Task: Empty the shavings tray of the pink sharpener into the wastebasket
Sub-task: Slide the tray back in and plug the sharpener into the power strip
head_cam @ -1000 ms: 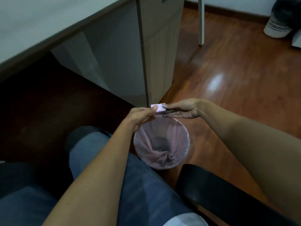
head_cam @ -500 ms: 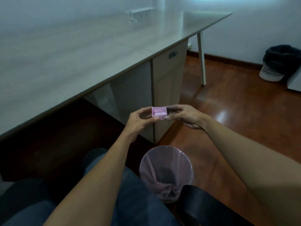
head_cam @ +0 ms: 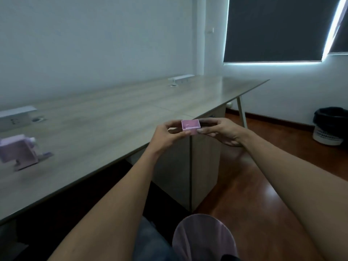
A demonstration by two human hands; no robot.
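A small pink shavings tray (head_cam: 190,126) is held upright between both hands, its open side facing up, at about the height of the desk edge. My left hand (head_cam: 166,137) pinches its left side and my right hand (head_cam: 221,131) pinches its right side. The tray's inside looks bare. The pink sharpener (head_cam: 17,151) stands on the desk at the far left, blurred. The wastebasket (head_cam: 204,237) with a pink liner sits on the floor below my hands, near the bottom of the view.
A long wooden desk (head_cam: 116,117) runs from left to far right, with a cabinet (head_cam: 205,166) under it. Power strips (head_cam: 16,117) lie along its back. A black-lined white bin (head_cam: 329,127) stands by the far wall. My knee is beside the wastebasket.
Both hands lifted the tray from just above the wastebasket up to desk height and turned its opening upward. The view tilted up, bringing the desk and sharpener into sight.
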